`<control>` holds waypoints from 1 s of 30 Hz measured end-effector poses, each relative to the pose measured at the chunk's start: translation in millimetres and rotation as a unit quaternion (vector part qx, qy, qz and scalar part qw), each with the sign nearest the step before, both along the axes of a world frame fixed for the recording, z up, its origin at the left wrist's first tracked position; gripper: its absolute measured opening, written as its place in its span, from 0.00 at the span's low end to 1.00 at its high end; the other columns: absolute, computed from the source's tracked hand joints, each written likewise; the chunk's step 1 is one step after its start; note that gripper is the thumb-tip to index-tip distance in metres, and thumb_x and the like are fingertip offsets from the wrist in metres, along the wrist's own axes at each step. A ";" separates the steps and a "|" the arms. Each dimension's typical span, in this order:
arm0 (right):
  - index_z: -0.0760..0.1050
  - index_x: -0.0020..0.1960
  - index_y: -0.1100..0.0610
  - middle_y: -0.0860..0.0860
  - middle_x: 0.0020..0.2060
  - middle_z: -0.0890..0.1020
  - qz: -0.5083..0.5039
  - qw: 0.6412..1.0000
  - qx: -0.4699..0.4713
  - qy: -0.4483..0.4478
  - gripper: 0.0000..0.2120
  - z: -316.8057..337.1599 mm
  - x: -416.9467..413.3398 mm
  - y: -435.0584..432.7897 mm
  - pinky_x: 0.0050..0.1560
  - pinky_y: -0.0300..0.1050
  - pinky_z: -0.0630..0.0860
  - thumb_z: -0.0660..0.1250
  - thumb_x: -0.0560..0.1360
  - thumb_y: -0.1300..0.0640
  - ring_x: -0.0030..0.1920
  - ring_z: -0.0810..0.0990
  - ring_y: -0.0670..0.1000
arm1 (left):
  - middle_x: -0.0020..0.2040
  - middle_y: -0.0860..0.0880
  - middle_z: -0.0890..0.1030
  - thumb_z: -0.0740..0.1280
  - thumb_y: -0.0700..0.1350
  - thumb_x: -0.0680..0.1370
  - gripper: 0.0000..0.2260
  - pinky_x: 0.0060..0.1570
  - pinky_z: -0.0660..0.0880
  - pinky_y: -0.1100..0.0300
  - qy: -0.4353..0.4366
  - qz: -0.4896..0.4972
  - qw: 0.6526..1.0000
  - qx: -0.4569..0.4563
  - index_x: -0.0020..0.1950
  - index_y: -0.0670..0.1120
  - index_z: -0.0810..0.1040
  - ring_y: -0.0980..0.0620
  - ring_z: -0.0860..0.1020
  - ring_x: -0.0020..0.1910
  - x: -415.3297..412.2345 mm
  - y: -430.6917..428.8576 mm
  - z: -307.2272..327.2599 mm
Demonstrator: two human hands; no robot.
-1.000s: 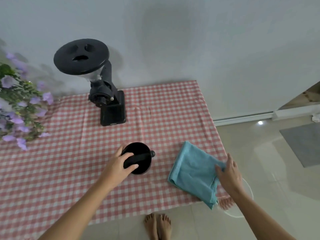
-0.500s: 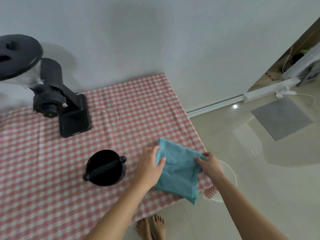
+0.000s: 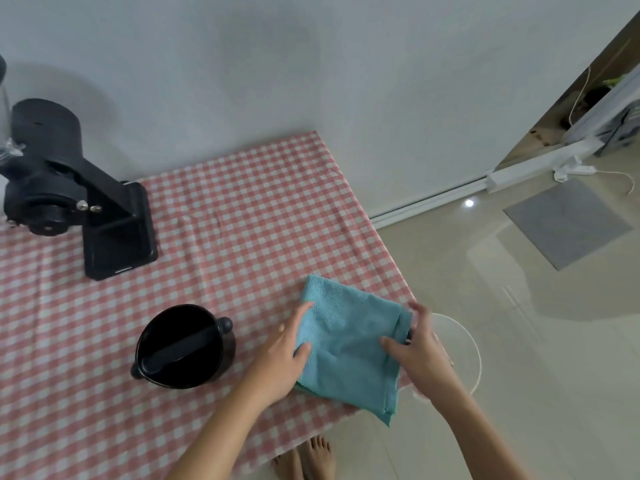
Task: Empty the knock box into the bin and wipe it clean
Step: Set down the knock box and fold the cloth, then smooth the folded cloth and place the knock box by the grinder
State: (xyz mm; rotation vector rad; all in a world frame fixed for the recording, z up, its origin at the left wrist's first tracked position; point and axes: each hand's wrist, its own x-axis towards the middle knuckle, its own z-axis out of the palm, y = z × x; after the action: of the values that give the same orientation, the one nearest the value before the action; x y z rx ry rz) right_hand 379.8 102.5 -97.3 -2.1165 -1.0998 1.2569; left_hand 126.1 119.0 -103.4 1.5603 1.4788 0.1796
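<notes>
The black round knock box (image 3: 183,346) with its knock bar across the top stands free on the pink checked tablecloth (image 3: 242,216), left of my hands. A folded blue cloth (image 3: 349,344) lies at the table's right front edge, one corner hanging over. My left hand (image 3: 284,355) grips the cloth's left edge, thumb on top. My right hand (image 3: 419,348) pinches its right side. A white round bin (image 3: 464,348) stands on the floor just past the table edge, partly hidden by my right hand.
A black coffee grinder (image 3: 69,188) stands at the back left of the table. Beyond the table's right edge is pale tiled floor with a grey mat (image 3: 568,223). My bare feet (image 3: 308,459) show below the front edge.
My left hand left the knock box and went right to the cloth's left edge. My right hand shifted onto the cloth's right side. The view panned right.
</notes>
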 end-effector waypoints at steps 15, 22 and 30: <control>0.70 0.76 0.45 0.52 0.70 0.75 0.248 0.968 0.017 -0.033 0.30 14.1 41.2 66.4 0.66 0.56 0.74 0.62 0.78 0.68 0.64 0.78 0.55 | 0.74 0.52 0.74 0.74 0.57 0.76 0.45 0.63 0.71 0.60 0.001 0.034 0.999 0.035 0.84 0.57 0.49 0.52 0.73 0.70 48.2 -44.9 -9.3; 0.70 0.74 0.42 0.50 0.71 0.74 0.297 0.951 0.048 -0.069 0.29 0.9 45.5 88.6 0.63 0.58 0.77 0.62 0.78 0.65 0.64 0.78 0.55 | 0.63 0.50 0.80 0.70 0.60 0.78 0.45 0.55 0.80 0.57 0.091 0.070 0.990 0.087 0.84 0.50 0.47 0.51 0.79 0.60 74.8 -59.9 -9.5; 0.52 0.81 0.36 0.59 0.79 0.53 0.360 0.865 0.058 -0.344 0.29 -24.4 40.7 74.5 0.71 0.65 0.63 0.55 0.81 0.38 0.73 0.61 0.64 | 0.49 0.48 0.83 0.59 0.72 0.76 0.46 0.46 0.81 0.53 0.242 -0.024 0.966 0.088 0.83 0.55 0.37 0.49 0.83 0.44 56.7 -61.8 0.5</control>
State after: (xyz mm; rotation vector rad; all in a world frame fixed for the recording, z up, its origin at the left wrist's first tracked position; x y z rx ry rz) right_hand 420.5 177.1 -121.8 -2.1730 -2.3696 0.6104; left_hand 182.9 57.2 -102.9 1.8719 1.8353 -0.1134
